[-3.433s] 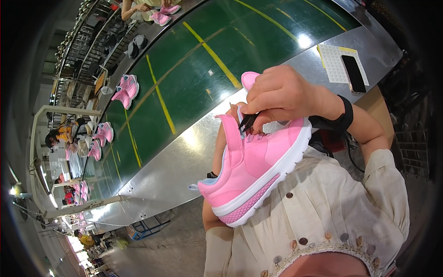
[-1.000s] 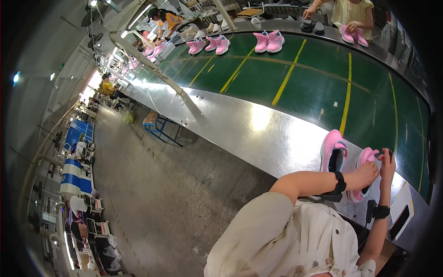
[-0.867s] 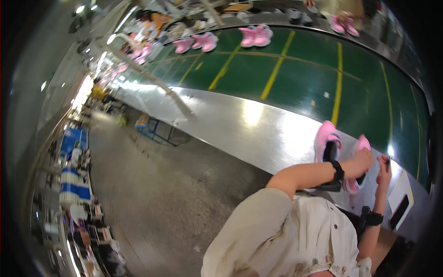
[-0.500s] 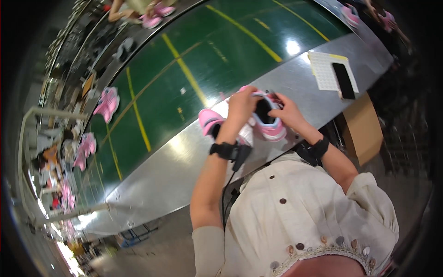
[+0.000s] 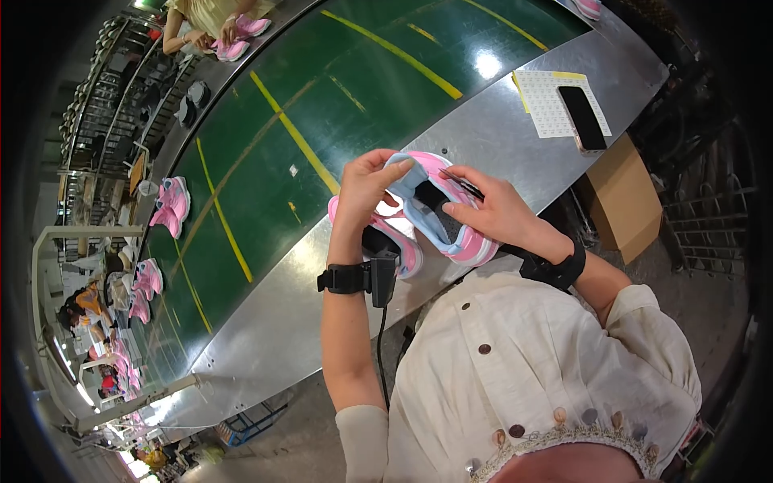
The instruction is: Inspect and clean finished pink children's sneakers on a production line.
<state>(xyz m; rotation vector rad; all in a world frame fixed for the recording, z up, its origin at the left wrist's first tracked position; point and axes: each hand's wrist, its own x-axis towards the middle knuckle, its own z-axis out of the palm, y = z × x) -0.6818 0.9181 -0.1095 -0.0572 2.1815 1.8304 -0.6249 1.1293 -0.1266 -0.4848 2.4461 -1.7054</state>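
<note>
A pink and white sneaker with light-blue lining is tilted so that its opening faces me, heel end nearest. My left hand pinches the light-blue tongue at the far end of the opening between thumb and fingers. On the other side, my right hand grips the shoe's collar, thumb reaching inside and fingers outside. Something thin and dark shows by the right fingertips; I cannot tell what it is. Beneath my left wrist, a second pink sneaker rests on the metal table edge, partly hidden by that hand.
A green conveyor belt with yellow lines runs beyond the metal edge, with pink shoes at its left. A phone lies on a label sheet at right, above a cardboard box. Across the belt, a person's hands handle pink shoes.
My left hand has shifted left and now draws the tongue outward, so the opening shows wider. The shoe has turned more toward me. The whole view has shifted slightly.
</note>
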